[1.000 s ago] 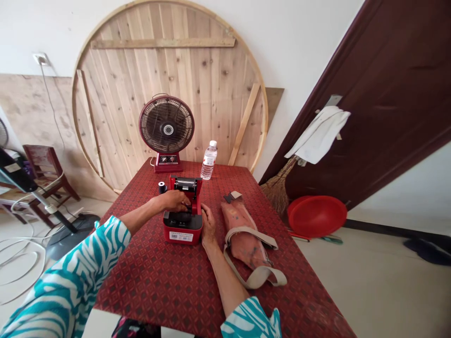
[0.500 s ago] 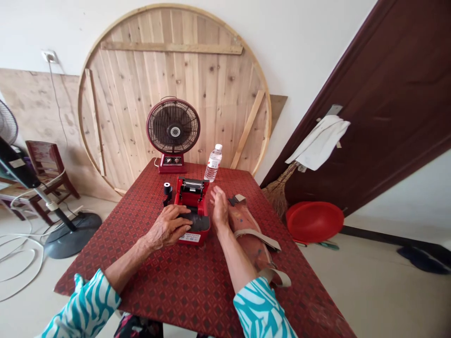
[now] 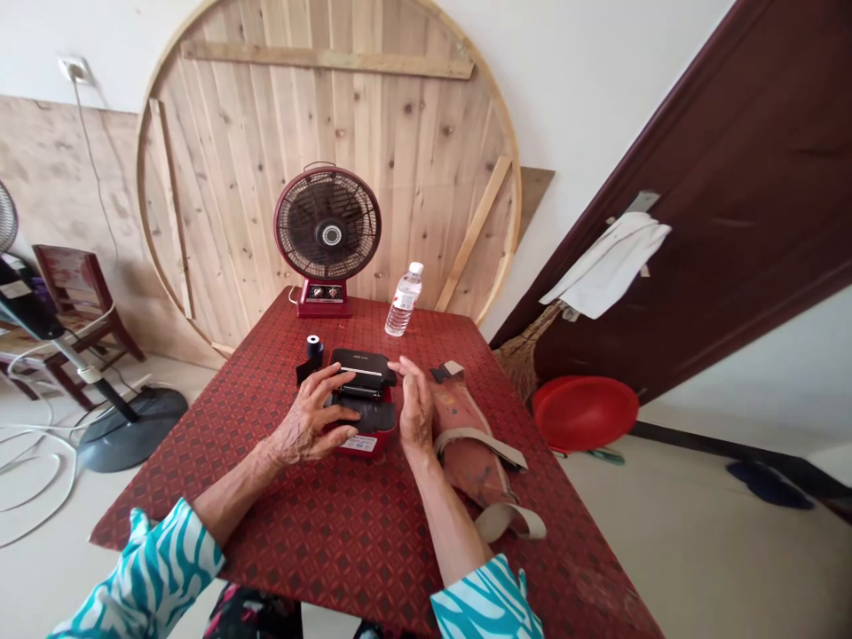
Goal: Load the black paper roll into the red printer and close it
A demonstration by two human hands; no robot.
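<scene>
A small red and black printer (image 3: 362, 362), seemingly for receipts or labels, sits on the patterned red table (image 3: 319, 532) with its black lid lowered. My left hand (image 3: 310, 417) rests on its front left, fingers spread over the black cover and holding nothing. At the printer's right edge is my right hand (image 3: 416, 410), fingers stretched out, the tips beside the lid; whether they touch it I cannot tell. Behind my left hand stands a small dark roll (image 3: 313, 348) with a white core, a black strip hanging from it.
A red fan (image 3: 327, 235) and a water bottle (image 3: 403, 302) stand at the table's back. Right of my right hand lies a reddish-brown pouch-like thing (image 3: 469, 466) with pale straps. On the floor are a red basin (image 3: 586, 414) and a fan stand (image 3: 133, 430).
The printer's lid, raised before, has swung down over the red inside. Both hands remain at the printer, the right one with its fingertips nearer the lid. The camera view has shifted slightly.
</scene>
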